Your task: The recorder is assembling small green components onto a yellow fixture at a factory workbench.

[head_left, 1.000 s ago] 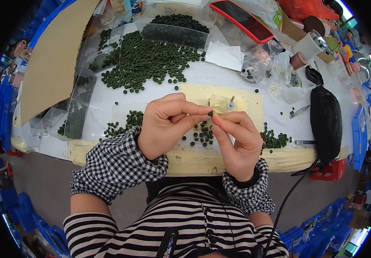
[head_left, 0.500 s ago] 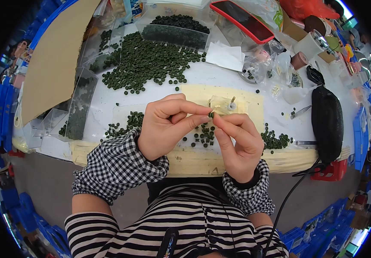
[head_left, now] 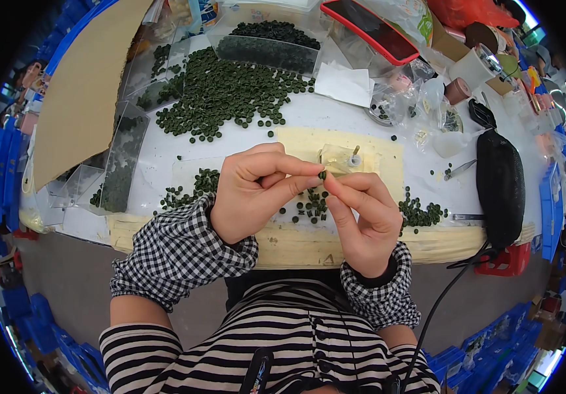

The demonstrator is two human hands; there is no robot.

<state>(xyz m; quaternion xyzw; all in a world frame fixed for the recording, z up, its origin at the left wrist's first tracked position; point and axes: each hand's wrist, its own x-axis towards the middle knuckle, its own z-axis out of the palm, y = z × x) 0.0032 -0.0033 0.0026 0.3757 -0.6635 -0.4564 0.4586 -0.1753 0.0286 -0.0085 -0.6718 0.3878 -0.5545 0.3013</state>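
Between the fingertips of both hands is a small dark green round piece (head_left: 322,175). My left hand (head_left: 257,187) pinches it with thumb and forefinger from the left. From the other side, my right hand (head_left: 364,220) presses thumb and forefinger close together against it. Just beyond the fingers stands a small jig with an upright brass pin (head_left: 355,152) on a cream pad (head_left: 391,154). Loose green pieces lie under and beside the hands: one group (head_left: 205,182) by the left wrist, another group (head_left: 421,214) right of the right hand.
A wide heap of green pieces (head_left: 224,92) spreads behind, below a clear bin (head_left: 266,56). Cardboard (head_left: 86,92) leans at left. A red-cased phone (head_left: 371,29), white paper (head_left: 343,85) and plastic bags lie at the back right. A black pouch (head_left: 498,187) and tweezers (head_left: 460,169) sit at right.
The small green piece has turned slightly between the fingertips, showing more of its face. Both hands otherwise stay in the same place.
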